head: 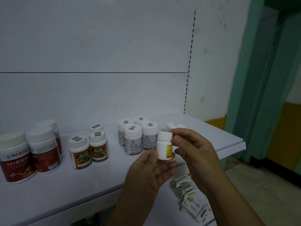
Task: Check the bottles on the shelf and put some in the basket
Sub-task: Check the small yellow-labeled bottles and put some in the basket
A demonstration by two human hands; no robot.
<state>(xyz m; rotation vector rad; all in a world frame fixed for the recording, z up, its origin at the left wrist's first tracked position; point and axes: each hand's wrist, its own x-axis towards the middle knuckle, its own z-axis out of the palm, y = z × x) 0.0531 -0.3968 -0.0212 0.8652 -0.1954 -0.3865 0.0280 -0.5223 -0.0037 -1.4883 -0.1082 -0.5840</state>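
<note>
small bottle (163,147) held upright near the shelf (97,185) front edge, right of centre. its yellow label shows only on the right side, so it is probably being turned to read. left hand (146,173) grasps the body, thumb and fingers under the base for support. right hand (195,149) pinches the cap, likely to steady or rotate it. red jars (14,160) stand grouped at left. basket not in view. judged: checking step.

left hand (146,170) bare | right hand (193,149) bare | forearms (130,207) bare to frame edge
</note>
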